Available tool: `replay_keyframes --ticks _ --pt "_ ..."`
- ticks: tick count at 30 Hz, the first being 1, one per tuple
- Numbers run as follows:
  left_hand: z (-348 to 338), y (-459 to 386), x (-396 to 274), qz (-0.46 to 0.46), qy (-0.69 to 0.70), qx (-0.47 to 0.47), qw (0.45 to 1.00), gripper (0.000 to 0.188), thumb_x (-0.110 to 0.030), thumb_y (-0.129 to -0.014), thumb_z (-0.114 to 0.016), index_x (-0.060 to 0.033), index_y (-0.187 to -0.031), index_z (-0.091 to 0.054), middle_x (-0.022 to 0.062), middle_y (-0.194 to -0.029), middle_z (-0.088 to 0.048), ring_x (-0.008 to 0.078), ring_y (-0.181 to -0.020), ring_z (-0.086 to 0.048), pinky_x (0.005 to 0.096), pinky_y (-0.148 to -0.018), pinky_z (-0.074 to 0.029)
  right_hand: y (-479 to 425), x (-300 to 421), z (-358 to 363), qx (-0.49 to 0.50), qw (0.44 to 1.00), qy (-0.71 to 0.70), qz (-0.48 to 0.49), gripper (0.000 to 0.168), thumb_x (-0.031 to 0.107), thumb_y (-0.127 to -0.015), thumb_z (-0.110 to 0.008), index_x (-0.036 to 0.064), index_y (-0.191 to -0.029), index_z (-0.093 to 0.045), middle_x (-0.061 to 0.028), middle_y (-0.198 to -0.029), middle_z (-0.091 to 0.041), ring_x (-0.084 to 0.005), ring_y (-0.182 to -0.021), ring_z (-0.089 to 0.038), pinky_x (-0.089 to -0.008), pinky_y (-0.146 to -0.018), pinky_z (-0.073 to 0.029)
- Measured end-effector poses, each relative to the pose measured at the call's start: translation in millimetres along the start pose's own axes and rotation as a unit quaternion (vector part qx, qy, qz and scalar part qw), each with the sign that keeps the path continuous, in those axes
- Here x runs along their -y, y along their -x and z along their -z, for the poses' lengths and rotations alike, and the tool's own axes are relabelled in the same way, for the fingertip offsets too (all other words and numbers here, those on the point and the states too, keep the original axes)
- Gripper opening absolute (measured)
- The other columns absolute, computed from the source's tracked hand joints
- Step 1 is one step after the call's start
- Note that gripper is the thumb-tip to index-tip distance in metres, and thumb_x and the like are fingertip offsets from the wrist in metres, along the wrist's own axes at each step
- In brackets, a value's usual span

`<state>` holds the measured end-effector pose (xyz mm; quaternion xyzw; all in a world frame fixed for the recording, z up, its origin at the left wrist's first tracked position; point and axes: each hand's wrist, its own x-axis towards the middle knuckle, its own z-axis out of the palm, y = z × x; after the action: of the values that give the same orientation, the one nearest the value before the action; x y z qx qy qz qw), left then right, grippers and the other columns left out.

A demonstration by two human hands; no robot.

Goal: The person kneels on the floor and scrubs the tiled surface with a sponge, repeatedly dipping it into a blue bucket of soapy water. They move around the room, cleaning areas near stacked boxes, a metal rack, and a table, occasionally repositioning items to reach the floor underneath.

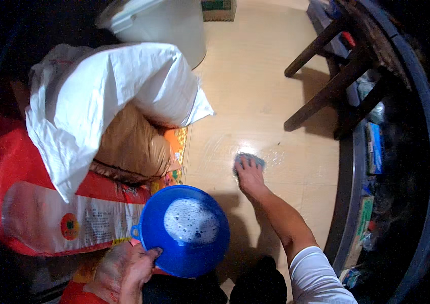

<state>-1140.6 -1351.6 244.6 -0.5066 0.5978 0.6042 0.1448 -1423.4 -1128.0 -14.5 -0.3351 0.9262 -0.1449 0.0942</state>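
My left hand (pixel 141 262) grips the rim of a blue plastic basin (pixel 154 231), with its thumb over the inner edge. White suds (pixel 191 221) float on the liquid inside. Out ahead, my right hand (pixel 251 176) presses a grey cloth or scouring pad (pixel 255 157) flat on the tan floor (pixel 245 95); which of the two it is, I cannot tell. Around it the floor shines wet, with small bubbles to the right and faint curved streaks to the left.
At left, an open white woven sack (pixel 82 106) with a brown inner bag (pixel 133 142) lies by large red printed sacks (pixel 9 159). A whitish plastic bin (pixel 169 30) stands beyond. Dark wooden stool legs (pixel 325 91) and a low shelf edge (pixel 357 152) line the right.
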Motion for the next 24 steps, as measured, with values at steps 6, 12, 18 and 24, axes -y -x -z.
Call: replay_keyframes --ticks 6,12,18,24 --pt "-60 2 -6 -0.023 0.089 0.054 0.994 0.022 0.000 -0.089 -0.052 -0.0007 -0.108 -0.062 0.0059 -0.094 -0.066 0.0187 -0.080 -0.062 0.0339 -0.074 -0.051 150 -3 22 0.120 0.976 0.022 -0.178 0.031 0.018 -0.084 -0.055 0.003 -0.109 -0.063 -0.0229 -0.125 -0.051 -0.0451 -0.111 -0.050 -0.0533 -0.093 -0.043" --pt "-69 93 -79 0.040 0.038 0.075 0.996 0.022 -0.002 -0.091 -0.049 -0.0002 -0.109 -0.061 0.0087 -0.096 -0.066 0.0207 -0.079 -0.064 0.0345 -0.068 -0.055 281 25 117 0.189 0.853 -0.196 -0.446 0.047 0.035 -0.081 -0.061 -0.001 -0.111 -0.057 -0.0243 -0.101 -0.065 -0.0393 -0.101 -0.063 -0.0506 -0.086 -0.049" --pt "-64 190 -111 0.001 0.086 0.023 0.996 0.022 -0.002 -0.089 -0.049 0.0005 -0.106 -0.062 0.0078 -0.092 -0.066 0.0179 -0.076 -0.062 0.0338 -0.067 -0.053 364 80 216 0.039 0.758 -0.266 -0.594 0.042 0.023 -0.079 -0.063 -0.006 -0.107 -0.051 -0.0288 -0.099 -0.063 -0.0416 -0.091 -0.064 -0.0470 -0.078 -0.051" --pt "-48 287 -150 0.011 -0.076 -0.003 0.997 0.024 -0.001 -0.086 -0.049 0.0009 -0.105 -0.063 0.0083 -0.091 -0.065 0.0178 -0.078 -0.061 0.0332 -0.069 -0.051 344 140 368 -0.274 0.583 -0.490 -0.587 0.025 0.015 -0.092 -0.061 -0.002 -0.109 -0.054 -0.0074 -0.089 -0.061 -0.0155 -0.077 -0.057 -0.0314 -0.067 -0.049"
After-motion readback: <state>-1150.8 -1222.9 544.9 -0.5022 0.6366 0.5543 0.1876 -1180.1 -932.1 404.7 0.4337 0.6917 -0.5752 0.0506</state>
